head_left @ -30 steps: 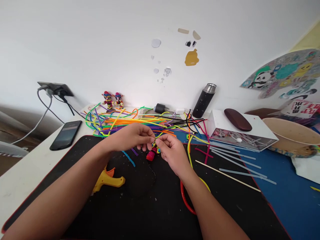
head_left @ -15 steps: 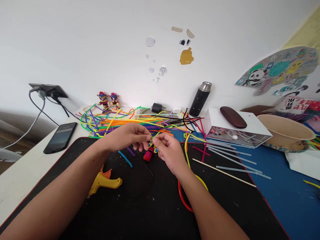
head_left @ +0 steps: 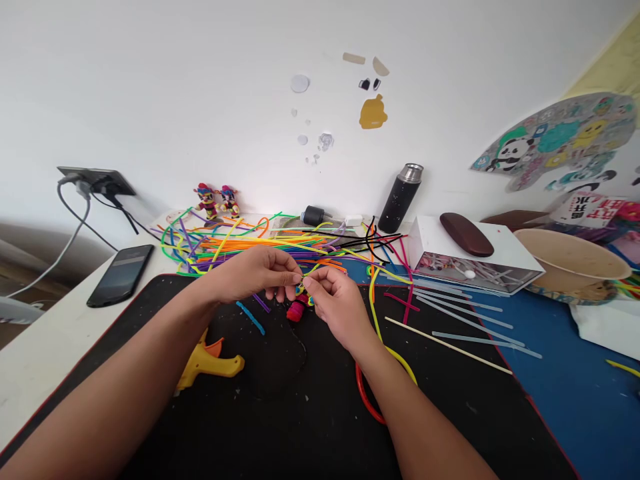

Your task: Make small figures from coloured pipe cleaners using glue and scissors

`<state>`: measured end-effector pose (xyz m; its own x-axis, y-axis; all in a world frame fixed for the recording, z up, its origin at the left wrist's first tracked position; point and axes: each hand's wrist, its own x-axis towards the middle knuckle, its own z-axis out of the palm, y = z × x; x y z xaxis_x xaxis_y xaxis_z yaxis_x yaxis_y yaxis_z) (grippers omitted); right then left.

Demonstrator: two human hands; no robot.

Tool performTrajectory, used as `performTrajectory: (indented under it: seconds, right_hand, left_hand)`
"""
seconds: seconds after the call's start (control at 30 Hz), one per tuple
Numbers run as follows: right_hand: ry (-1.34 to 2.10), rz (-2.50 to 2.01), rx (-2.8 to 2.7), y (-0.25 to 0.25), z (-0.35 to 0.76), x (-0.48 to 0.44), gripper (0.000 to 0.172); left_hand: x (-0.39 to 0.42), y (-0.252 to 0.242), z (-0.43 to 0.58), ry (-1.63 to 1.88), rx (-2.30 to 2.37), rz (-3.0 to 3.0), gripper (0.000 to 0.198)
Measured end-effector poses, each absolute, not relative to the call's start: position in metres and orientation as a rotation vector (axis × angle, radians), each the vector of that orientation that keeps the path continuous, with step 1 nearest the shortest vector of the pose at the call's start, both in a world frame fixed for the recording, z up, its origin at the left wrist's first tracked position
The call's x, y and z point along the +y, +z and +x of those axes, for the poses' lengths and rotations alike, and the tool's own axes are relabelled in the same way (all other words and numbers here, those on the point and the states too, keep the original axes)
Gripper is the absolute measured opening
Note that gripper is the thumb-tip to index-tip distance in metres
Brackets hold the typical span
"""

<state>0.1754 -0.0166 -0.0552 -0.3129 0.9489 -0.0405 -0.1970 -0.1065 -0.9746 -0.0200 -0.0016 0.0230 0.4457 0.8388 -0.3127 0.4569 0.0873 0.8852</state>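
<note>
Both hands meet over the black mat, pinching at the top of a small pipe-cleaner doll (head_left: pixel 297 309) with a pink-red end and yellow and blue parts. My left hand (head_left: pixel 267 275) is closed, thumb against forefinger, from the left side. From the right, my right hand (head_left: pixel 336 299) has thumb and forefinger pressed together on the doll's upper part. Fingers cover much of the doll, so the exact piece in each pinch is hidden. Below and left of my left hand lie a short blue pipe cleaner (head_left: pixel 251 317) and a yellow glue gun (head_left: pixel 213 364).
Colourful pipe cleaners (head_left: pixel 260 252) are heaped along the back. Two finished dolls (head_left: pixel 216 201) stand by the wall. To the right are a black thermos (head_left: pixel 399 203), a white box (head_left: pixel 425 257), clear glue sticks (head_left: pixel 475 319) and a wooden stick (head_left: pixel 445 343). A phone (head_left: pixel 120 276) lies left.
My fingertips have drawn slightly closer together at the doll's top, hiding more of the yellow-green piece there. The rest has barely moved.
</note>
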Motion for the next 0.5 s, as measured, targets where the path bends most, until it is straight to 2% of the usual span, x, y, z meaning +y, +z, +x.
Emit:
performTrajectory:
  seconds: [0.5]
  right_hand:
    - [1.452, -0.975, -1.3, -0.0576, 0.1768, -0.0157, 0.033]
  left_hand:
    - [-0.005, 0.0216, -0.0141, 0.462, 1.209, 1.582, 0.033]
